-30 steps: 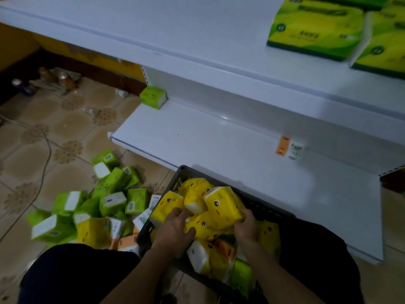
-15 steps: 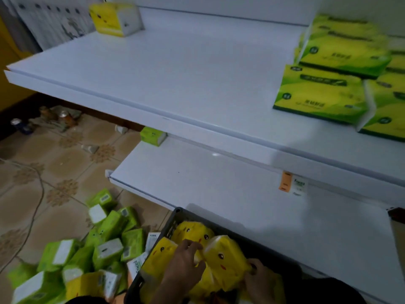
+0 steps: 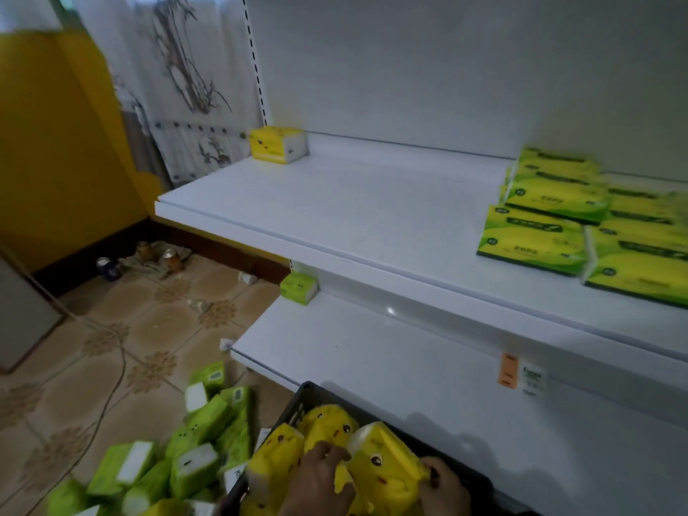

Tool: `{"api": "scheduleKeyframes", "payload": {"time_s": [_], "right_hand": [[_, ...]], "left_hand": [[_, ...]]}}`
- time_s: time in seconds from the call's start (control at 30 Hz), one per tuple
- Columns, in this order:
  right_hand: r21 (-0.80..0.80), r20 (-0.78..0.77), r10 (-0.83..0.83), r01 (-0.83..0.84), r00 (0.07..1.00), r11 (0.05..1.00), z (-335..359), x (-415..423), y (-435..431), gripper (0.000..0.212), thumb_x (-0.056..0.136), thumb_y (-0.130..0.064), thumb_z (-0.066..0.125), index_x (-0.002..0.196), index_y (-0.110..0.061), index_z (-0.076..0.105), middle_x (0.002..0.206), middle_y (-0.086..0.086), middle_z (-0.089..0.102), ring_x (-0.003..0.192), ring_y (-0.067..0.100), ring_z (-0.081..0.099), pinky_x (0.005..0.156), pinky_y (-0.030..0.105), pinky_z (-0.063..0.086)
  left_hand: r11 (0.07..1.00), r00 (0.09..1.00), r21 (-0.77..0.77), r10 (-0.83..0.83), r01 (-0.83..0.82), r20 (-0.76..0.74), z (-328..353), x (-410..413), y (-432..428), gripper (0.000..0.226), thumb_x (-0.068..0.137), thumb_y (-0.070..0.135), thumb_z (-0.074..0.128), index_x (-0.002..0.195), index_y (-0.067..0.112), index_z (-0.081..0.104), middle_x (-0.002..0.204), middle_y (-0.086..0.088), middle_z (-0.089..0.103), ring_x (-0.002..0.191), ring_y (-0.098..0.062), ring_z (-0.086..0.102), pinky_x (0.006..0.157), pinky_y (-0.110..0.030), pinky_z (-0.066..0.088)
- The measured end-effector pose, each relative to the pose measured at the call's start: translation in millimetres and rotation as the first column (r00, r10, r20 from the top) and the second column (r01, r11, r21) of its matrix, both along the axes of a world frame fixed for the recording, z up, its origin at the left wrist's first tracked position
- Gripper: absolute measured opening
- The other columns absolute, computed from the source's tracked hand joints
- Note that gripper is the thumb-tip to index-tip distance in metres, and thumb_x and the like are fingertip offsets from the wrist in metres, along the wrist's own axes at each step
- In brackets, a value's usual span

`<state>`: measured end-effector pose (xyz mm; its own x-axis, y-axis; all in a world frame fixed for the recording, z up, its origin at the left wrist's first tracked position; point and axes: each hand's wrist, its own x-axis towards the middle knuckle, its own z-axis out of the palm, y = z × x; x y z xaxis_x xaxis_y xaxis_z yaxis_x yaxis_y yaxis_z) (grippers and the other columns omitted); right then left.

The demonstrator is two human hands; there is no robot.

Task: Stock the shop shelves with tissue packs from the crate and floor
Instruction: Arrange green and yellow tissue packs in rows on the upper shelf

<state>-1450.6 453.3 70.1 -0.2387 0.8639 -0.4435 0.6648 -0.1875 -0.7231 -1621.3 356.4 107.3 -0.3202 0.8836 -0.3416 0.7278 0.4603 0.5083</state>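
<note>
A black crate [image 3: 298,407] at the bottom holds several yellow tissue packs with cartoon faces. My left hand [image 3: 316,478] grips a yellow pack [image 3: 275,459] at the crate's left side. My right hand [image 3: 441,487] holds another yellow pack [image 3: 383,463] from its right end. One yellow pack [image 3: 275,144] stands at the back left of the upper white shelf [image 3: 353,202]. A small green pack [image 3: 298,288] sits at the back left of the lower shelf [image 3: 372,351]. Green packs [image 3: 201,437] lie heaped on the floor left of the crate.
Large green-yellow tissue packs [image 3: 536,240] are stacked on the upper shelf's right. An orange price tag [image 3: 508,370] hangs under that shelf. Cans [image 3: 108,266] and litter lie by the yellow wall. A cable [image 3: 119,370] runs across the tiled floor.
The view has tilted upward, so the upper shelf and back wall now fill the frame. Both hands remain on the yellow packs in the crate, now at the bottom edge.
</note>
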Motion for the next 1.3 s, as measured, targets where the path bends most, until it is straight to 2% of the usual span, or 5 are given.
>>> {"api": "scheduleKeyframes", "payload": {"time_s": [0.2, 0.37, 0.77, 1.07, 1.3], "right_hand": [[0.085, 0.0, 0.045, -0.045, 0.999, 0.995, 4.8, -29.3, -3.1, 0.026, 0.09, -0.027, 0.052, 0.089, -0.012, 0.073, 0.133, 0.016, 0.053, 0.129, 0.035, 0.04, 0.113, 0.03, 0.02], [0.353, 0.051, -0.104, 0.079, 0.993, 0.932, 22.8, -72.6, 21.2, 0.025, 0.088, -0.006, 0.05, 0.084, -0.001, 0.075, 0.113, 0.001, 0.069, 0.114, 0.034, 0.049, 0.091, 0.003, 0.03], [0.204, -0.153, 0.125, -0.092, 0.98, 0.975, 117.3, -130.0, 1.4, 0.037, 0.083, 0.001, 0.047, 0.073, -0.034, 0.058, 0.085, 0.007, 0.066, 0.08, 0.023, 0.061, 0.073, 0.029, 0.052], [0.445, -0.293, 0.234, -0.084, 0.927, 0.891, 213.4, -182.5, -33.3, 0.026, 0.092, -0.002, 0.04, 0.1, -0.019, 0.058, 0.088, 0.002, 0.058, 0.07, 0.008, 0.051, 0.053, 0.005, 0.039], [0.487, -0.463, 0.277, -0.019, 0.842, 0.873, 269.3, -238.2, -50.8, 0.053, 0.088, -0.024, 0.063, 0.135, -0.032, 0.039, 0.131, 0.001, 0.048, 0.115, 0.017, 0.049, 0.093, 0.031, 0.045]], "left_hand": [[0.991, 0.99, 0.07, 0.109, -0.116, 0.093, 15.5, -31.0, -18.6, 0.095, 0.044, 0.066, 0.02, 0.13, 0.031, 0.041, 0.131, 0.002, 0.036, 0.125, -0.01, 0.038, 0.103, -0.016, 0.027], [0.994, 0.99, 0.101, 0.034, -0.048, 0.139, -86.4, -91.8, -22.6, 0.085, 0.055, 0.062, 0.071, 0.122, 0.013, 0.058, 0.135, 0.023, 0.02, 0.126, -0.006, 0.032, 0.117, -0.036, 0.01], [0.977, 1.0, 0.214, 0.003, 0.003, -0.028, 63.6, -113.8, -16.0, 0.091, 0.065, 0.04, 0.059, 0.145, 0.029, 0.015, 0.134, 0.0, 0.037, 0.122, -0.022, 0.043, 0.094, -0.03, 0.043], [0.756, 0.985, 0.634, 0.163, -0.162, 0.058, 148.8, -160.4, -38.8, 0.039, 0.084, 0.015, 0.066, 0.121, 0.02, 0.053, 0.114, -0.005, 0.045, 0.095, -0.014, 0.046, 0.071, -0.011, 0.037], [0.583, 0.931, 0.726, 0.241, -0.365, 0.274, 223.4, -198.8, -37.5, 0.037, 0.09, 0.028, 0.058, 0.127, 0.024, 0.053, 0.126, -0.003, 0.055, 0.114, -0.017, 0.05, 0.088, -0.028, 0.043]]}}
